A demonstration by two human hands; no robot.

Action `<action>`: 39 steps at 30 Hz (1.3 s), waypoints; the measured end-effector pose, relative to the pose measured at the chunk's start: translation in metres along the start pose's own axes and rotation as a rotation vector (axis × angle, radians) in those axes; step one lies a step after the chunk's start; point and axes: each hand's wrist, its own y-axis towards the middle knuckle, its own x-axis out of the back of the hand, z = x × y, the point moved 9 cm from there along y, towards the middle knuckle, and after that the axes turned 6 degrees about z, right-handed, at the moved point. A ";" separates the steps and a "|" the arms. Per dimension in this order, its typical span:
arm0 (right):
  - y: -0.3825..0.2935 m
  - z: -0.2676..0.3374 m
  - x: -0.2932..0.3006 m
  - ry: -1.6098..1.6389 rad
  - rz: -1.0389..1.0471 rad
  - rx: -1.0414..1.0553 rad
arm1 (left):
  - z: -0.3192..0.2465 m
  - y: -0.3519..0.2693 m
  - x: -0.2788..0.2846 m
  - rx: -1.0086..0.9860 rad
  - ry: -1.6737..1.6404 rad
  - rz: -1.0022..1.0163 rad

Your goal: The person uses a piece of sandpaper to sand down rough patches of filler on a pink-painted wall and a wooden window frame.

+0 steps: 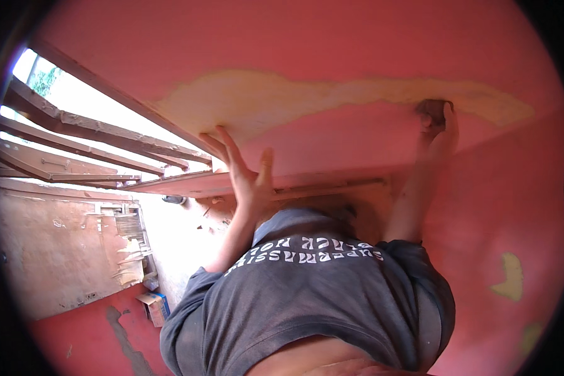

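Note:
Before me is a red-painted wall (338,37) with a long, irregular yellowish patch (244,98) running across it. My left hand (246,176) has its fingers spread, with the fingertips resting on the wall at the lower edge of the patch, beside the window frame. It holds nothing. Farther right, my right hand (444,127) presses a small dark brown pad (434,108), perhaps folded sandpaper, against the wall just under the narrow part of the patch. The fingers partly cover the pad, and blur hides its details.
At left is a window opening with brown wooden bars (108,134). Below it stands a worn plywood panel (61,249) with a splintered edge. An open cardboard box (156,308) sits lower left, near a grey strip (127,343) on a red surface. The right side wall bears a smaller yellowish patch (512,277).

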 end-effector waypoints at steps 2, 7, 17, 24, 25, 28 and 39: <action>0.000 -0.002 0.007 -0.015 -0.049 0.056 | -0.009 0.001 -0.008 -0.069 -0.039 -0.022; -0.031 -0.035 -0.053 -0.183 0.148 -0.088 | -0.017 0.005 -0.019 -0.115 -0.129 0.053; -0.019 -0.024 -0.006 -0.340 -0.124 0.022 | 0.001 0.000 -0.032 -0.134 -0.060 0.007; -0.002 -0.002 0.034 -0.259 -0.164 0.117 | -0.010 0.003 -0.041 -0.081 -0.106 -0.067; 0.002 -0.005 0.045 -0.261 -0.167 0.106 | -0.012 0.003 -0.042 -0.076 -0.104 -0.089; 0.028 0.005 0.092 -0.352 -0.243 0.078 | -0.008 0.002 -0.054 -0.062 -0.097 -0.132; 0.093 0.078 0.169 -0.152 -0.041 0.236 | -0.042 0.000 -0.127 0.033 0.109 -0.251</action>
